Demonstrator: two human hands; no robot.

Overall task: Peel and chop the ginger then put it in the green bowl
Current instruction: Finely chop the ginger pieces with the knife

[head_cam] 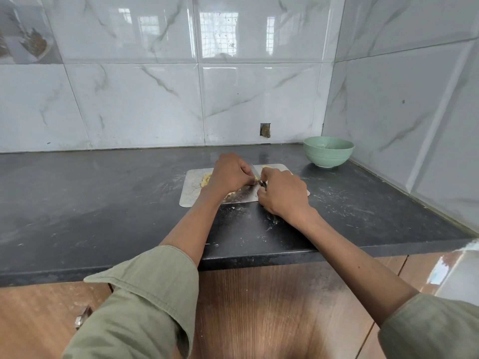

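Against marbled tiles, on a dark counter (103,203), the right hand (281,194) grips a knife (255,172); the left hand (229,173), fingers curled, pins ginger (204,180) to the cutting board (191,187).

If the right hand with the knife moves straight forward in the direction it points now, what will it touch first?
The right hand points up and left, toward the left hand and the ginger it holds on the cutting board. The knife would probably meet those fingers or the ginger first; depth is unclear.
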